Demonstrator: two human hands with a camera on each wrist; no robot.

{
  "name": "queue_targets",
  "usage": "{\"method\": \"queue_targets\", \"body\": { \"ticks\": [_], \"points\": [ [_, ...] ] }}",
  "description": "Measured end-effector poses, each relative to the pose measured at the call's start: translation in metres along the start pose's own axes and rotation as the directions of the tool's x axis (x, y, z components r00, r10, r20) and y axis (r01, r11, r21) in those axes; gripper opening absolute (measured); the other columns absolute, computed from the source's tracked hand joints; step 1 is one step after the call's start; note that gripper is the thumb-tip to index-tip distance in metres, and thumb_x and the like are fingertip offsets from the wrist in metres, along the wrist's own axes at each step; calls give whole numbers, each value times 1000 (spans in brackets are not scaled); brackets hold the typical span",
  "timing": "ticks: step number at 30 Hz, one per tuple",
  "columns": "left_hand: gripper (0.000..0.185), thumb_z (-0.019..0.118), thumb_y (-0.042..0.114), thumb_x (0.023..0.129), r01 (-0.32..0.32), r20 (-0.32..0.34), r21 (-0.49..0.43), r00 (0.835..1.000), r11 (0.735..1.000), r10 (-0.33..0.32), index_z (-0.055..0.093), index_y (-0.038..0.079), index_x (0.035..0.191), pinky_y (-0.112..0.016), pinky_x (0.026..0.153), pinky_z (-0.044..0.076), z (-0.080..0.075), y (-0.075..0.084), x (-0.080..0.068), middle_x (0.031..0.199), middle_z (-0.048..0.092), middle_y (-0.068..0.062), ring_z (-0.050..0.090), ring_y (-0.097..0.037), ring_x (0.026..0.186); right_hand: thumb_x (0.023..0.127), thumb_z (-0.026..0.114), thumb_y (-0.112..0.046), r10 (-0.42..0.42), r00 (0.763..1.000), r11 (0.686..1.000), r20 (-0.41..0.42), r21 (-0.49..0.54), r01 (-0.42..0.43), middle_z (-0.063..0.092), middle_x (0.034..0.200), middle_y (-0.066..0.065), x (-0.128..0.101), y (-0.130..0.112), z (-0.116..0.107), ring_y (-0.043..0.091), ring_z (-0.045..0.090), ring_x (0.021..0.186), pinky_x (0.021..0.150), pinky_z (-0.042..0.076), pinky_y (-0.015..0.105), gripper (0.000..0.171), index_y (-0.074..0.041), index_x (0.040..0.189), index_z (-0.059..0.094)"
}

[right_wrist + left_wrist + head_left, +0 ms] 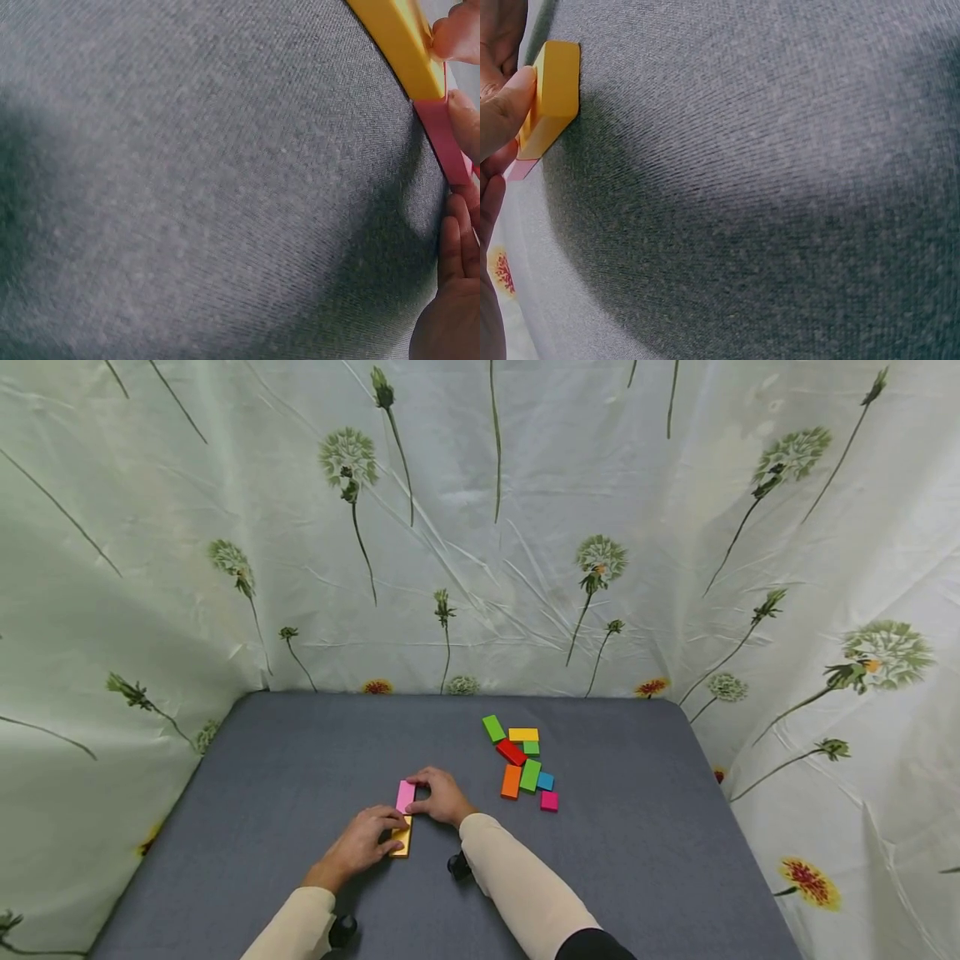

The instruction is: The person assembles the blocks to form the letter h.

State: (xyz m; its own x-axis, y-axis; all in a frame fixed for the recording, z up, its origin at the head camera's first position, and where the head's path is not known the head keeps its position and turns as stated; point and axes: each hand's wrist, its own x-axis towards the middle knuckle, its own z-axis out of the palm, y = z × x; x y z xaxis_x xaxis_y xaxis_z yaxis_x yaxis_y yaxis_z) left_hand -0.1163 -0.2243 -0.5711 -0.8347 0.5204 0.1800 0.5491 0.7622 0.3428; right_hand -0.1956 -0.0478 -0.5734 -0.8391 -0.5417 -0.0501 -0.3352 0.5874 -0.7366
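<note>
A yellow block (406,835) and a pink block (405,795) lie end to end on the grey table, the pink one farther away. My left hand (362,841) holds the yellow block, its thumb on the near part and a finger by the end where the blocks meet. With thumb and index finger at its two ends, my right hand (445,798) pinches the pink block. In the right wrist view the pink block (439,139) meets the end of the yellow block (401,52). The left wrist view shows the left thumb on the yellow block (561,82).
Right of the hands lies a loose group of several blocks, among them an orange block (511,782), a red block (512,752), a blue block (546,782) and a magenta block (550,801). A flower-patterned cloth (480,560) hangs behind the grey table (637,860).
</note>
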Motion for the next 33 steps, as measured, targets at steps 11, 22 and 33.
{"method": "queue_targets", "body": {
  "ticks": [11,22,33],
  "points": [
    [19,80,13,76,13,-14,-18,1000,1000,-14,72,4,91,-43,81,49,1,-1,-1,95,66,-3,62,-22,90,79,80,-22,9,1000,999,13,38,-10,63,117,2,0,2,2,16,57,111,97,44,31,48,-9,123,65],
    [15,78,10,79,2,-21,-14,1000,1000,-2,73,4,91,-44,82,49,1,0,0,95,65,-3,62,-22,91,82,78,-23,3,999,1000,37,18,-3,63,118,2,-1,4,-1,14,56,111,97,44,30,48,-10,125,64],
    [15,80,9,75,-4,-23,7,1000,1000,4,72,5,87,-43,80,49,3,-2,3,94,64,-3,61,-21,88,86,74,-22,-19,998,986,54,164,10,59,119,7,-7,9,-14,15,56,103,90,46,27,48,-7,129,59]
  ]
}}
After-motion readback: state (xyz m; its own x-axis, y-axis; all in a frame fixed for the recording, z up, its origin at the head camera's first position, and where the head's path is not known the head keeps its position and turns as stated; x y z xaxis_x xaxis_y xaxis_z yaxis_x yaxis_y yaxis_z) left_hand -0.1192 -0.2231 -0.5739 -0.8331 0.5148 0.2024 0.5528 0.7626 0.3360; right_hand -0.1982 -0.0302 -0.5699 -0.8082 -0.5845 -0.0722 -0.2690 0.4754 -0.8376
